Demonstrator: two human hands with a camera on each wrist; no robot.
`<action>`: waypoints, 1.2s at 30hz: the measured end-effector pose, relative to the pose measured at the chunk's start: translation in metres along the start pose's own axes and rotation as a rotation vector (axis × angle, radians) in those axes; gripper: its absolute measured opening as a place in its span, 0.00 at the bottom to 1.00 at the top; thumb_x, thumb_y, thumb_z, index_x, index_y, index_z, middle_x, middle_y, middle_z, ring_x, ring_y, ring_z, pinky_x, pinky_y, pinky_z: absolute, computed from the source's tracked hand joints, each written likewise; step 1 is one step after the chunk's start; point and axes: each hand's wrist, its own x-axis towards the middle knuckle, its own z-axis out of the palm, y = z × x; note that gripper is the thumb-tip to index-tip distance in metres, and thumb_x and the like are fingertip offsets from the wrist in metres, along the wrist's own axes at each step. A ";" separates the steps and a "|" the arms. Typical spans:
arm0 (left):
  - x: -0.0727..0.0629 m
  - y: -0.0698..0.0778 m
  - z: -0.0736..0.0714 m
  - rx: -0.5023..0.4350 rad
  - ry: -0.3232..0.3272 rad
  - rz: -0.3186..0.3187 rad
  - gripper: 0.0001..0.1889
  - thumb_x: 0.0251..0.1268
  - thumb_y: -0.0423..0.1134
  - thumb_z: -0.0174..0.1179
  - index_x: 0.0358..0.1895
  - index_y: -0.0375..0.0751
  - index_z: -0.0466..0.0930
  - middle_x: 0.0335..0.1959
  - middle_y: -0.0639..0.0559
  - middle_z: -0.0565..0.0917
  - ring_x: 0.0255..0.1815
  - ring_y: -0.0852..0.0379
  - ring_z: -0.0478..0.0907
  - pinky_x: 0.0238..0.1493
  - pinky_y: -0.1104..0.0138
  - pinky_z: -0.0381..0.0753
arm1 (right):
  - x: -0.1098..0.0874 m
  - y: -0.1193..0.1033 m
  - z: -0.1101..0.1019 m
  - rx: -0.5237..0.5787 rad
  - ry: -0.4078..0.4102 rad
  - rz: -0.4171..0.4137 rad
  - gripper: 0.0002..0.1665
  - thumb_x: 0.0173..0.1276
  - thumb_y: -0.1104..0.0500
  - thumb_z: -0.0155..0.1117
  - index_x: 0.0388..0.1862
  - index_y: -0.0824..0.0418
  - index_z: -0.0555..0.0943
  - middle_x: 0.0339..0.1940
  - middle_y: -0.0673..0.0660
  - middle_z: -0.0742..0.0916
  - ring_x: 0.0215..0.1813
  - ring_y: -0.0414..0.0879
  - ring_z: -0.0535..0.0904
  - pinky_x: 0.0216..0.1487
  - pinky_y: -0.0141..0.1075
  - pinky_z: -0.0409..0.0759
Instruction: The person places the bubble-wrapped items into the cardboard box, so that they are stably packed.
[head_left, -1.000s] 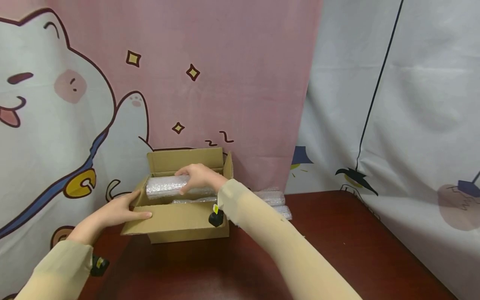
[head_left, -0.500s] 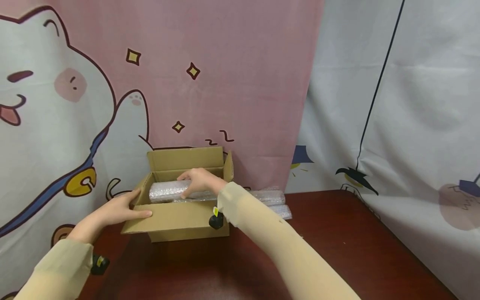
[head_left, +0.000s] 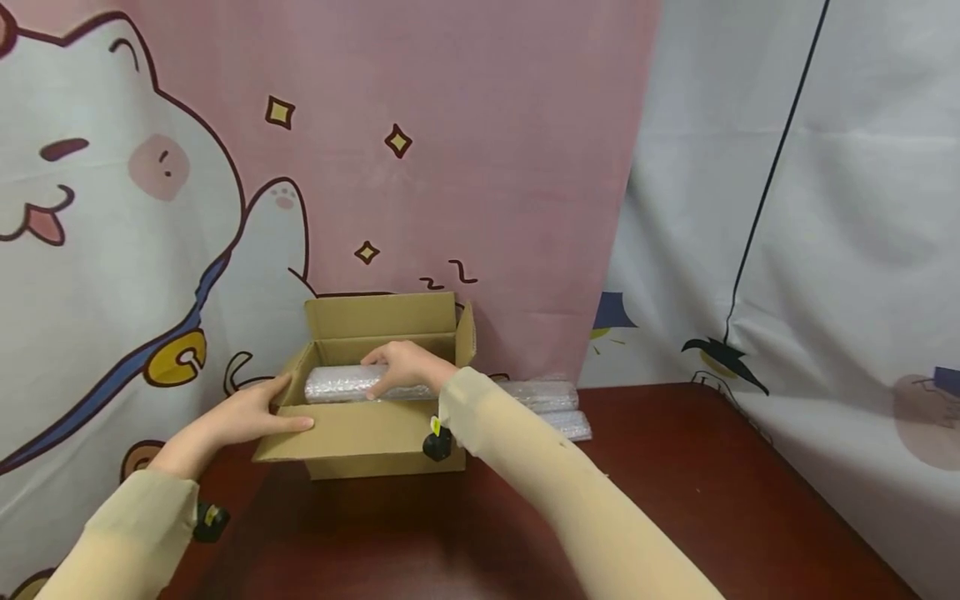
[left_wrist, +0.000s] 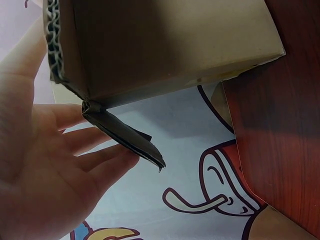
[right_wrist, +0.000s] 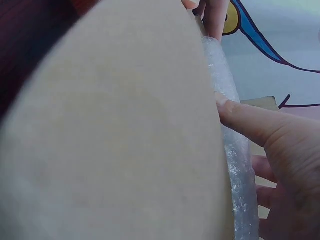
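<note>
A pink cloth point(head_left: 517, 167) hangs behind the table point(head_left: 712, 483), printed with a big white cat point(head_left: 75, 292) at the left, one paw point(head_left: 283, 225) raised. The cat has a pink cheek point(head_left: 159, 167), a blue collar point(head_left: 120, 377) and a yellow bell point(head_left: 176, 358). Three small yellow stars point(head_left: 398, 142) dot the pink. To the right, a wrinkled pale grey cloth point(head_left: 862, 183) bears a slanting black line point(head_left: 792, 108) that runs down to a black shape point(head_left: 723, 354). The table is dark reddish brown.

Curtained corner, room type unclear, cartoon cat cloth point(head_left: 495, 208), dark red table point(head_left: 675, 500)
</note>
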 end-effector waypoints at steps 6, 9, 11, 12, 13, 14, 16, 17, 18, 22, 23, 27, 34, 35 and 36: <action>0.001 0.001 0.000 0.006 -0.001 -0.007 0.56 0.56 0.61 0.65 0.71 0.17 0.50 0.66 0.19 0.61 0.63 0.23 0.63 0.56 0.37 0.68 | 0.000 0.002 0.002 -0.006 -0.004 -0.005 0.36 0.58 0.48 0.75 0.66 0.53 0.77 0.62 0.53 0.80 0.63 0.44 0.74 0.60 0.33 0.71; 0.000 0.003 0.001 0.009 -0.005 -0.008 0.56 0.56 0.61 0.66 0.71 0.17 0.51 0.66 0.19 0.61 0.63 0.23 0.63 0.56 0.37 0.68 | 0.000 0.002 0.003 -0.014 -0.010 -0.008 0.36 0.59 0.48 0.74 0.66 0.54 0.76 0.63 0.53 0.80 0.63 0.44 0.74 0.61 0.33 0.71; 0.001 0.003 0.001 0.011 -0.006 -0.008 0.55 0.56 0.61 0.66 0.71 0.18 0.51 0.66 0.19 0.61 0.62 0.23 0.64 0.55 0.38 0.69 | 0.000 0.003 0.004 -0.022 -0.011 -0.011 0.36 0.59 0.48 0.74 0.66 0.54 0.76 0.63 0.53 0.80 0.63 0.44 0.74 0.61 0.32 0.71; 0.001 0.003 0.001 0.010 -0.006 -0.008 0.55 0.56 0.61 0.66 0.71 0.18 0.51 0.66 0.19 0.61 0.62 0.23 0.63 0.55 0.37 0.69 | 0.000 0.003 0.004 -0.027 -0.010 -0.015 0.36 0.59 0.48 0.74 0.66 0.55 0.76 0.63 0.53 0.80 0.63 0.44 0.74 0.61 0.32 0.71; 0.001 0.003 0.001 0.009 -0.005 -0.008 0.55 0.56 0.61 0.66 0.71 0.18 0.50 0.66 0.19 0.61 0.62 0.23 0.63 0.55 0.37 0.69 | 0.000 0.003 0.004 -0.025 -0.010 -0.015 0.36 0.59 0.48 0.74 0.66 0.55 0.76 0.62 0.53 0.80 0.63 0.44 0.74 0.61 0.32 0.71; 0.001 0.002 0.001 0.008 -0.002 -0.006 0.55 0.56 0.61 0.66 0.71 0.19 0.50 0.66 0.19 0.62 0.62 0.24 0.64 0.55 0.37 0.69 | 0.000 0.003 0.004 -0.020 -0.011 -0.014 0.36 0.59 0.48 0.74 0.66 0.54 0.76 0.62 0.53 0.80 0.63 0.44 0.74 0.61 0.32 0.71; 0.001 0.002 0.001 -0.001 0.001 0.000 0.55 0.56 0.60 0.66 0.72 0.20 0.50 0.66 0.20 0.62 0.62 0.24 0.65 0.55 0.37 0.69 | -0.001 0.004 0.004 -0.006 -0.015 -0.009 0.36 0.60 0.48 0.74 0.67 0.54 0.76 0.62 0.55 0.80 0.63 0.44 0.74 0.62 0.33 0.70; 0.001 0.002 0.001 -0.004 0.002 0.001 0.55 0.56 0.61 0.66 0.72 0.20 0.50 0.66 0.20 0.62 0.62 0.24 0.65 0.55 0.37 0.69 | -0.002 0.004 0.004 0.002 -0.017 -0.007 0.36 0.60 0.48 0.73 0.67 0.54 0.75 0.63 0.55 0.80 0.63 0.45 0.74 0.62 0.34 0.70; 0.001 0.002 0.001 -0.005 0.002 0.002 0.55 0.56 0.61 0.66 0.72 0.20 0.50 0.66 0.20 0.62 0.62 0.24 0.65 0.55 0.37 0.69 | -0.002 0.005 0.004 0.012 -0.020 -0.003 0.36 0.60 0.48 0.73 0.67 0.53 0.75 0.63 0.56 0.80 0.63 0.45 0.74 0.62 0.35 0.71; 0.002 0.001 0.002 -0.012 -0.001 -0.001 0.56 0.56 0.61 0.66 0.72 0.20 0.49 0.66 0.20 0.62 0.62 0.24 0.65 0.54 0.38 0.69 | -0.004 0.008 0.004 0.042 -0.032 0.011 0.34 0.62 0.47 0.72 0.67 0.51 0.75 0.63 0.56 0.80 0.64 0.47 0.74 0.61 0.38 0.72; 0.002 0.001 0.002 -0.011 -0.002 -0.002 0.56 0.56 0.61 0.66 0.72 0.20 0.49 0.66 0.20 0.62 0.62 0.25 0.65 0.55 0.38 0.69 | -0.005 0.008 0.003 0.053 -0.033 0.015 0.34 0.62 0.47 0.72 0.66 0.50 0.76 0.62 0.55 0.80 0.63 0.47 0.74 0.61 0.38 0.73; 0.002 -0.002 0.002 -0.010 0.001 0.005 0.55 0.56 0.61 0.66 0.73 0.21 0.50 0.66 0.21 0.63 0.62 0.25 0.66 0.55 0.38 0.70 | -0.009 0.011 -0.002 0.102 -0.031 0.007 0.33 0.62 0.47 0.72 0.66 0.50 0.77 0.60 0.54 0.81 0.63 0.49 0.74 0.60 0.38 0.74; 0.000 -0.004 0.001 -0.006 0.000 0.008 0.55 0.56 0.60 0.66 0.72 0.21 0.49 0.66 0.21 0.63 0.62 0.25 0.65 0.55 0.38 0.69 | -0.021 0.010 -0.021 0.124 -0.019 -0.057 0.33 0.63 0.50 0.71 0.67 0.52 0.75 0.58 0.54 0.82 0.63 0.51 0.74 0.60 0.38 0.73; 0.000 -0.004 0.001 -0.003 -0.001 0.006 0.55 0.56 0.60 0.66 0.72 0.21 0.49 0.66 0.21 0.62 0.62 0.24 0.64 0.55 0.38 0.69 | -0.024 0.008 -0.025 0.111 -0.015 -0.067 0.33 0.63 0.49 0.71 0.67 0.52 0.75 0.58 0.54 0.83 0.63 0.50 0.75 0.60 0.38 0.73; 0.000 -0.004 0.000 -0.001 -0.001 0.006 0.55 0.57 0.60 0.66 0.72 0.21 0.49 0.66 0.21 0.62 0.62 0.24 0.64 0.55 0.38 0.69 | -0.026 0.006 -0.029 0.101 -0.010 -0.076 0.33 0.63 0.49 0.71 0.67 0.51 0.75 0.58 0.54 0.82 0.62 0.49 0.75 0.61 0.37 0.72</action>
